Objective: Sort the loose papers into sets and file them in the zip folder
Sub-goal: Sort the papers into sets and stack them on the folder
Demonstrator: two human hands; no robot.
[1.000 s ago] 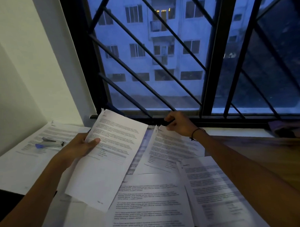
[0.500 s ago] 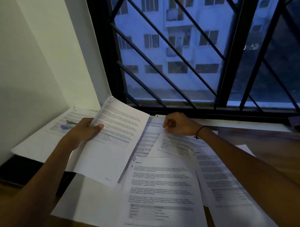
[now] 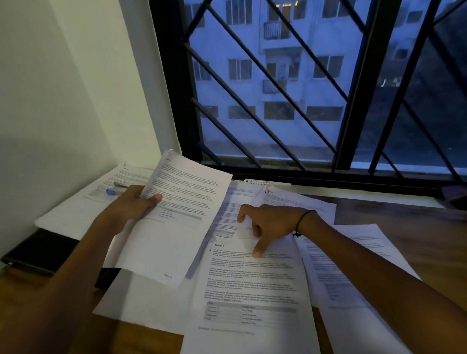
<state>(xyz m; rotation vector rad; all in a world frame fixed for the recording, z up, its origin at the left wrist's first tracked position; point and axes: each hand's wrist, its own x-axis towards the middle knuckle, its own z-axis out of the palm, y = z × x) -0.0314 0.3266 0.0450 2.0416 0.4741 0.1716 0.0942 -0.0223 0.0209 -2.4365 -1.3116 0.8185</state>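
Printed loose sheets (image 3: pixel 257 295) lie overlapping across a wooden desk (image 3: pixel 414 236) under a barred window. My left hand (image 3: pixel 127 209) grips a thin set of papers (image 3: pixel 180 215) by its left edge, lifted above the pile, thumb on the printed face. In the middle of the pile, my right hand (image 3: pixel 271 225) pinches the curled corner of a sheet (image 3: pixel 244 229), with one finger stretched down onto the "Section 1" page. The dark zip folder (image 3: pixel 41 252) lies flat at the left, partly covered by paper.
A blue-tipped pen-like item (image 3: pixel 113 190) lies on a far-left paper stack (image 3: pixel 77 208) by the wall. The black window frame and sill (image 3: pixel 333 178) bound the desk's far side. A purple object (image 3: pixel 460 195) sits at the far right edge.
My right hand has come back from the sill toward the middle of the pile, folding a sheet's corner over. The left hand keeps its hold on the raised set.
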